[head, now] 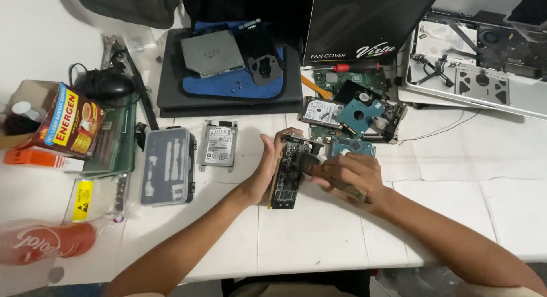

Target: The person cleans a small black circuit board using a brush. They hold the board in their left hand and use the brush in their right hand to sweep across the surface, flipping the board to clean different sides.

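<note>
My left hand (266, 167) grips a black expansion card (286, 180) by its left edge and holds it upright above the white table (319, 234). My right hand (347, 174) holds a brush with a wooden handle (327, 174) against the card's right side. A metal bracket on the card's far end (301, 141) points away from me.
A pile of bare hard drives and circuit boards (356, 117) lies just beyond my hands. A single drive (218, 145) and a grey tool case (166, 167) lie to the left. An opened laptop (478, 57), a closed dark laptop (228, 100), a mouse (108, 85) and boxes ring the table.
</note>
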